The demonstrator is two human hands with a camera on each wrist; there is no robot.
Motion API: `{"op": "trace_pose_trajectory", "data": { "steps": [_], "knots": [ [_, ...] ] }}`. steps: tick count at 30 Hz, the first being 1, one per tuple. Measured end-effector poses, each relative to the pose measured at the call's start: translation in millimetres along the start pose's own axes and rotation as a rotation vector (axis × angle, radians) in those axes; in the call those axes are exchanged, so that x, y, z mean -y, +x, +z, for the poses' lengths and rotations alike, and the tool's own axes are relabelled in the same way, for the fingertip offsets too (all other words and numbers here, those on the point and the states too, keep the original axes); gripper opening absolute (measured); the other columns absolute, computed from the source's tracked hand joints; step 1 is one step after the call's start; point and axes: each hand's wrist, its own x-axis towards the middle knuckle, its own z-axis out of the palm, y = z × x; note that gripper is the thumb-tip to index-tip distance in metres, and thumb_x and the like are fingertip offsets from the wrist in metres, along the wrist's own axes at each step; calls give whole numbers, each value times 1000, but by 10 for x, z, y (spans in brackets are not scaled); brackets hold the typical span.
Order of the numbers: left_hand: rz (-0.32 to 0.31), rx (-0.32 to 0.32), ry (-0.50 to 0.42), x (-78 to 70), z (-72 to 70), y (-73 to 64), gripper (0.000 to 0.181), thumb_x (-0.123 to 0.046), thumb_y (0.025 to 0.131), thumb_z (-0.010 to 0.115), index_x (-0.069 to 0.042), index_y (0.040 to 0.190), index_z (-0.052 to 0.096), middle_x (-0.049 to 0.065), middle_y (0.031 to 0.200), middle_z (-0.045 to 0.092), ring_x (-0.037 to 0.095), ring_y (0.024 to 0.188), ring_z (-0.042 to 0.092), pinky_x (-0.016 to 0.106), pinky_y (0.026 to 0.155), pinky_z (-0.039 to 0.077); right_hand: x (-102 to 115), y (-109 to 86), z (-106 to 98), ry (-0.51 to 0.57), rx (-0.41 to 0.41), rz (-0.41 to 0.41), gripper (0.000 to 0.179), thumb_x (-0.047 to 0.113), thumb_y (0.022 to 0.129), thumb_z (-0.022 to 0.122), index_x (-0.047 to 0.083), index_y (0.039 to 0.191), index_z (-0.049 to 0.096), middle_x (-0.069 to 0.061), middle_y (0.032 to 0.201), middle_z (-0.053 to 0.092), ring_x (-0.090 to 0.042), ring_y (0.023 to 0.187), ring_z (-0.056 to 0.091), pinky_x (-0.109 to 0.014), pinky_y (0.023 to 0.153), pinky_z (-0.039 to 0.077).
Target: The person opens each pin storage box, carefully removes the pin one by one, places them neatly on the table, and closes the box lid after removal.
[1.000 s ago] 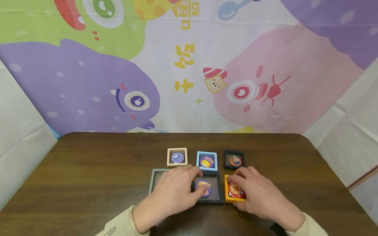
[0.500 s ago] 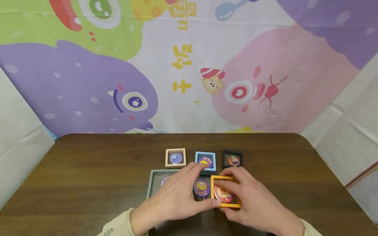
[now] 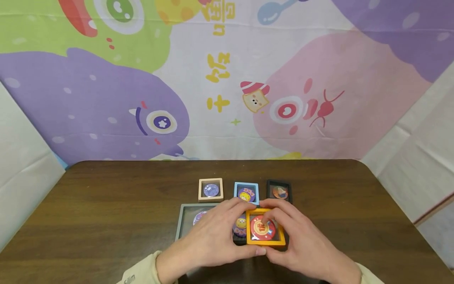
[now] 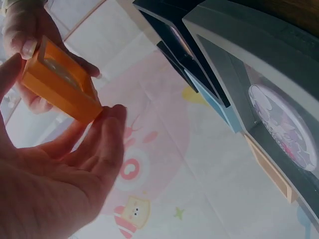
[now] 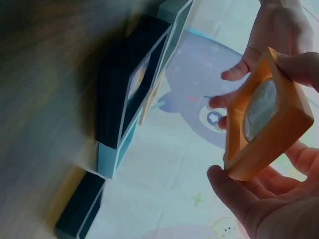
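Note:
Both hands hold a small yellow-orange display frame by its edges, with a round red badge showing through its clear window. My left hand has its fingertips at the frame's far left corner and its thumb along the near edge. From the other side my right hand grips it, one finger bent over the window. In the left wrist view the orange frame is raised off the table. Partly behind it lies a dark frame with a purple badge; a larger grey frame is mostly covered by the left hand.
Along the back stand a beige frame, a light blue frame and a black frame, each with a round badge. The brown wooden table ends at a cartoon-printed cloth.
The right hand has lifted the orange frame from the table and moved it left, over the dark frame's right part. The left hand has left the dark frame's badge and taken hold of the orange frame.

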Motion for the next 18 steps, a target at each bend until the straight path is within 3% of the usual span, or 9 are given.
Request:
{"op": "trace_pose_trajectory", "data": {
  "steps": [11, 18],
  "knots": [
    [28, -6, -99, 8, -42, 4, 73, -55, 76, 80, -22, 137, 60, -7, 135, 57, 12, 118, 56, 40, 98, 48, -28, -18, 25, 77, -12, 7, 48, 21, 71, 88, 25, 109, 58, 3, 140, 49, -18, 120, 53, -26, 96, 45],
    [43, -36, -166, 28, -79, 12, 69, -51, 73, 84, -22, 133, 64, -9, 130, 59, 11, 113, 59, 35, 94, 50, -25, -16, 16, 107, -28, -22, 46, 26, 77, 87, 25, 113, 59, 4, 141, 47, -17, 121, 52, -23, 98, 44]
  ]
}}
